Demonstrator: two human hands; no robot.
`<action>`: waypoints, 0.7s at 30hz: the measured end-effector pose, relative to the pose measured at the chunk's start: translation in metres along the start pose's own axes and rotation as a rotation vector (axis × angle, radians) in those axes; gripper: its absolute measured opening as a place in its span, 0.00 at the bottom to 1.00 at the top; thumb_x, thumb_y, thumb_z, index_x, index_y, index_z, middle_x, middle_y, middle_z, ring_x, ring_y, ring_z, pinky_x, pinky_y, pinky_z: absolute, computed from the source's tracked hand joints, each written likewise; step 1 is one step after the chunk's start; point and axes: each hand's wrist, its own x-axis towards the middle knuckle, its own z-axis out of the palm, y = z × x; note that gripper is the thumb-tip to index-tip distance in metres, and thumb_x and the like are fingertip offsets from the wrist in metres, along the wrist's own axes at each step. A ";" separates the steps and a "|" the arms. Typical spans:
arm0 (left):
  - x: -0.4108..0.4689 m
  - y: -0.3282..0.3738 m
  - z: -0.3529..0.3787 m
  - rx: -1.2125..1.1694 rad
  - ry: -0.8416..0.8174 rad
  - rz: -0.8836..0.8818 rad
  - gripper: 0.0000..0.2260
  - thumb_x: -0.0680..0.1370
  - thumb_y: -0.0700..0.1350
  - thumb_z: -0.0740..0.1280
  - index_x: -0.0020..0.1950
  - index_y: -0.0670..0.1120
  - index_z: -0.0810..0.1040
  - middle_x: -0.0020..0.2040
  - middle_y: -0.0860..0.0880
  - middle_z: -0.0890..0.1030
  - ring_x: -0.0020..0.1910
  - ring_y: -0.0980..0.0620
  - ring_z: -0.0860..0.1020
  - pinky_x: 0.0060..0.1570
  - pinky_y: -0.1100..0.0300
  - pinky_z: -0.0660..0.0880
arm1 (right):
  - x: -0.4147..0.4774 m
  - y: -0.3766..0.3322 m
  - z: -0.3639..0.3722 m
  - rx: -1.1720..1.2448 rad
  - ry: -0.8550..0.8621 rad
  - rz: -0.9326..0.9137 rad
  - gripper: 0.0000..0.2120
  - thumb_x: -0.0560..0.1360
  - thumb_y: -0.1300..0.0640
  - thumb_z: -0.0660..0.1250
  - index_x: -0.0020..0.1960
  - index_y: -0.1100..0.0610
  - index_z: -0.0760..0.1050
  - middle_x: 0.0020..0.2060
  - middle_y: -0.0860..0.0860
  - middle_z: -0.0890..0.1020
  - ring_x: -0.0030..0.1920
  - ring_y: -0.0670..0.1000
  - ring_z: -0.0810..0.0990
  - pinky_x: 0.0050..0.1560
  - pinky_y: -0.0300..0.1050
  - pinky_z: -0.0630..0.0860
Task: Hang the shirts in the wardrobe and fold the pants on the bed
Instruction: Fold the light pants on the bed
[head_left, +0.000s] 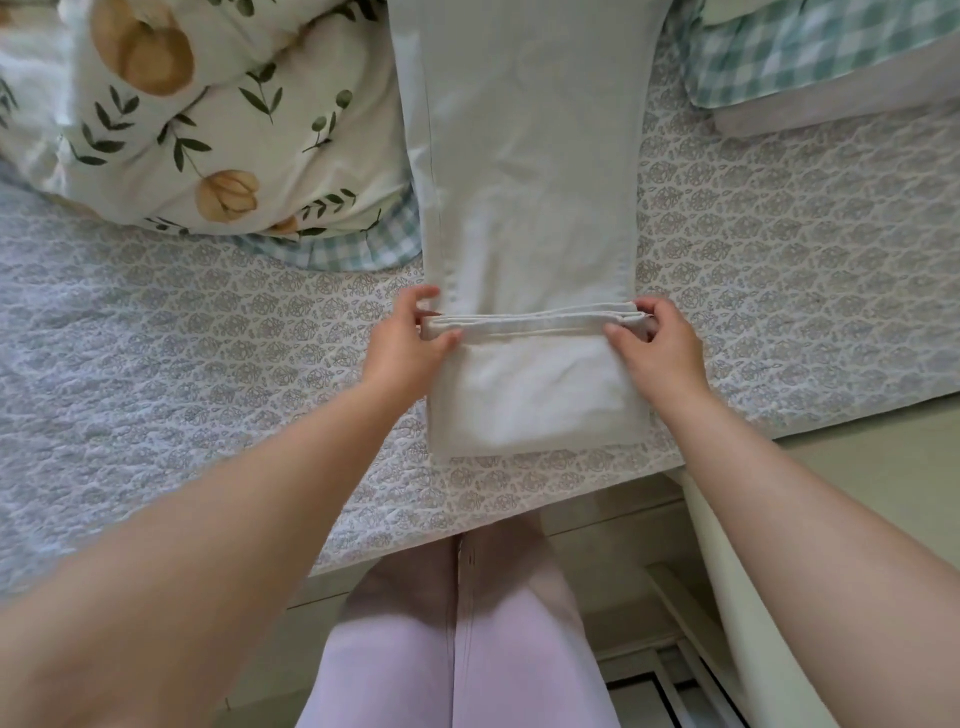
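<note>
Here two hands, left hand (402, 340) and right hand (655, 345), pinch one pants (530, 182) hem.

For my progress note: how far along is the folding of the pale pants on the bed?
Done: the pants lie flat on the bed, with the near end turned over once. In hand: the left hand and the right hand pinch the two corners of that turned edge. Left: the long far part lies unfolded. No shirts or wardrobe are in view, so hanging cannot be judged.
</note>
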 end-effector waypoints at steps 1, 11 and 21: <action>-0.003 -0.002 0.003 -0.100 0.046 -0.030 0.24 0.75 0.47 0.71 0.68 0.53 0.67 0.52 0.55 0.74 0.47 0.58 0.75 0.41 0.63 0.73 | -0.002 0.003 0.002 0.028 0.014 0.033 0.17 0.75 0.50 0.68 0.62 0.52 0.71 0.54 0.47 0.77 0.52 0.48 0.75 0.53 0.43 0.73; -0.065 -0.050 0.024 -0.244 0.118 -0.237 0.20 0.77 0.50 0.68 0.66 0.48 0.68 0.50 0.51 0.77 0.49 0.52 0.77 0.46 0.57 0.75 | -0.057 0.053 0.001 -0.214 -0.029 0.020 0.17 0.77 0.50 0.62 0.37 0.62 0.72 0.28 0.52 0.73 0.32 0.54 0.70 0.31 0.44 0.62; -0.085 -0.052 0.021 -0.007 0.029 0.154 0.03 0.80 0.44 0.62 0.52 0.50 0.73 0.41 0.55 0.78 0.40 0.57 0.76 0.37 0.57 0.73 | -0.058 0.049 0.008 -0.375 0.124 -0.176 0.11 0.80 0.53 0.58 0.43 0.60 0.66 0.30 0.55 0.72 0.32 0.57 0.70 0.33 0.47 0.62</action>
